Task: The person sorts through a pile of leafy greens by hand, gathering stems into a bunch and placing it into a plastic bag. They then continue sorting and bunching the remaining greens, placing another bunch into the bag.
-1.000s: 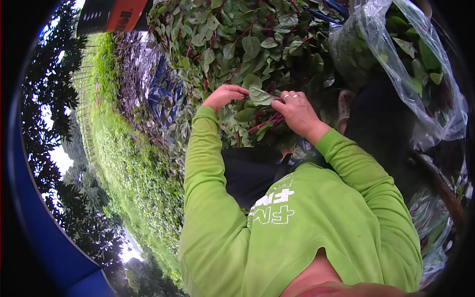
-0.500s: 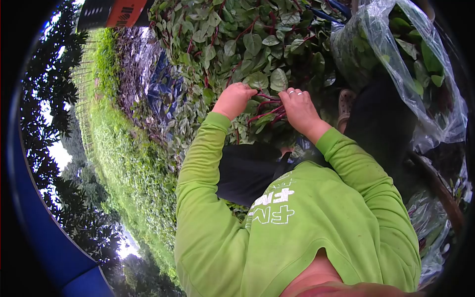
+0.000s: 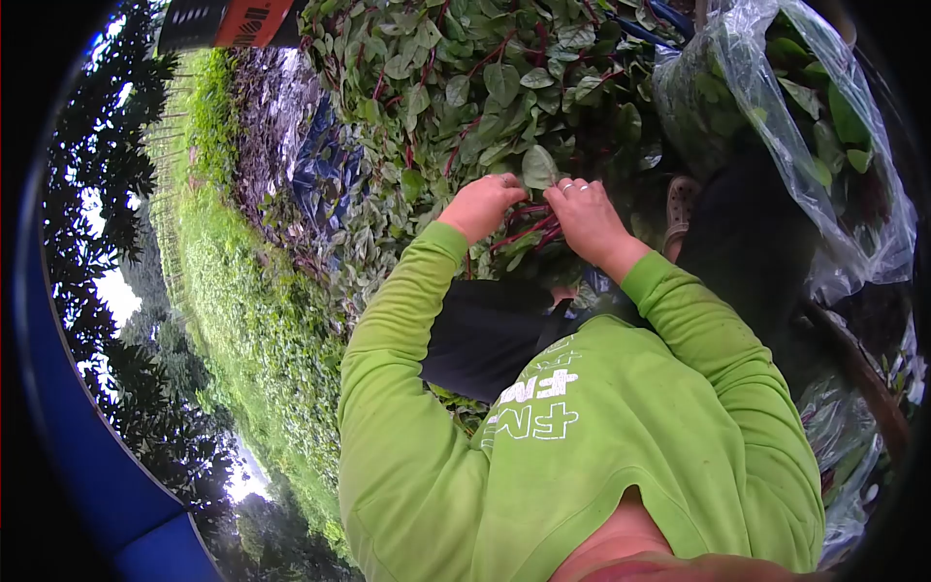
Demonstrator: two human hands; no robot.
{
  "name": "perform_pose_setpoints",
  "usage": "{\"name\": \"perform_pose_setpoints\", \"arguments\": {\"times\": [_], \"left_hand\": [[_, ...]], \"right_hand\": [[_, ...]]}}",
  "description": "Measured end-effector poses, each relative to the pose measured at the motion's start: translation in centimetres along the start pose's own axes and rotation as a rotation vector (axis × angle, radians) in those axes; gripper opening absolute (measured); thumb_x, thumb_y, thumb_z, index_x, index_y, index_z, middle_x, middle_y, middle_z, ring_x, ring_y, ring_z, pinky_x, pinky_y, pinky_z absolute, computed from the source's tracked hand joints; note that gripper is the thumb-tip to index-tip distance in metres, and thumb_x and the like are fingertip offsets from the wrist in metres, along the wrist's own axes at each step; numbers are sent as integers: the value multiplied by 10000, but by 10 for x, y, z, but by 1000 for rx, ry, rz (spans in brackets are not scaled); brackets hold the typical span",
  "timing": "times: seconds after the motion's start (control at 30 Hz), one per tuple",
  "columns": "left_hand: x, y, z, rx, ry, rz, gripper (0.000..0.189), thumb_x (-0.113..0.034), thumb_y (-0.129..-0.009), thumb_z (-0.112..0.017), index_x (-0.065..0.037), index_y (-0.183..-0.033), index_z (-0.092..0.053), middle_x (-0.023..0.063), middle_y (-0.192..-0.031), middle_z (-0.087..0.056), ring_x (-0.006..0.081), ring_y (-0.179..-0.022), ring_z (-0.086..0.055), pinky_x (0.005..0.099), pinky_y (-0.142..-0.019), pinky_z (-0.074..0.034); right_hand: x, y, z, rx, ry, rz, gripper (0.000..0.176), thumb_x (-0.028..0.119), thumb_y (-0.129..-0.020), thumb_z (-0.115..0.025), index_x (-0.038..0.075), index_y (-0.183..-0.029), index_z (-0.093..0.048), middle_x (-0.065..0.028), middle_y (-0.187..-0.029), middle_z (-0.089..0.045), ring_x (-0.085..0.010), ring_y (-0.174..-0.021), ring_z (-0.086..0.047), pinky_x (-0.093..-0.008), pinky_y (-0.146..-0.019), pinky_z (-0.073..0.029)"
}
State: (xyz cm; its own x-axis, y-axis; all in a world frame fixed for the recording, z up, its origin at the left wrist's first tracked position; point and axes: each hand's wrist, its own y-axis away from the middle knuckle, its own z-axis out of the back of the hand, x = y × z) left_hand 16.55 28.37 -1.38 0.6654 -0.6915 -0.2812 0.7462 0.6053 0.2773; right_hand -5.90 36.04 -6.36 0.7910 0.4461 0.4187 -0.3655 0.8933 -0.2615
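Note:
A small bunch of Malabar spinach stems (image 3: 531,231), dark red with green leaves, lies between my two hands. My right hand (image 3: 589,221), with a ring on one finger, is closed around the stems. Close beside it, my left hand (image 3: 477,208) has thumb and fingers pinched together at the stems' left end; what the fingertips hold is too small to make out. A broad green leaf (image 3: 539,167) stands up just beyond the fingertips. Past both hands spreads a large heap of the same leafy greens (image 3: 465,87).
A clear plastic bag (image 3: 766,78) with leaves inside stands at the right, near a shoe (image 3: 681,209). Blue sheeting (image 3: 320,160) lies left of the heap. A dark container with an orange label (image 3: 254,21) is at the top left. Green field rows (image 3: 233,272) run along the left.
My left hand has moved right, closer to my right hand, narrowing the gap over the stems. My right hand has barely shifted and keeps the bunch.

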Motion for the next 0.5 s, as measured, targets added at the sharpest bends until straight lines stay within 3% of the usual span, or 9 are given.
{"name": "perform_pose_setpoints", "arguments": {"times": [0.2, 0.4, 0.5], "left_hand": [[-26, 7, 14, 179, -397, -162, 310, -83, -802, -667, -128, -1097, -753, 94, -1000, -631, 281, -1011, -622, 382, -895, -533], [-27, 26, 12, 203, -174, -102, 267, -56, -775, -651, -141, -997, -773, 121, -985, -627, 307, -1014, -614, 398, -902, -527], [-17, 28, 21, 180, -286, -40, 238, -40, -730, -655, -129, -905, -790, 126, -966, -632, 329, -1000, -616, 421, -888, -532]], "right_hand": [[5, 9, 0, 93, -64, 77, 125, 143, -855, -607, 88, -960, -647, -91, -985, -649, -268, -945, -644, -421, -809, -474], [15, 14, -5, 105, -91, 146, 115, 145, -849, -606, 87, -942, -643, -92, -983, -649, -268, -944, -644, -416, -811, -471], [15, 13, -2, 106, -90, 142, 117, 140, -842, -608, 86, -941, -642, -93, -977, -645, -270, -942, -642, -415, -811, -471]]}}
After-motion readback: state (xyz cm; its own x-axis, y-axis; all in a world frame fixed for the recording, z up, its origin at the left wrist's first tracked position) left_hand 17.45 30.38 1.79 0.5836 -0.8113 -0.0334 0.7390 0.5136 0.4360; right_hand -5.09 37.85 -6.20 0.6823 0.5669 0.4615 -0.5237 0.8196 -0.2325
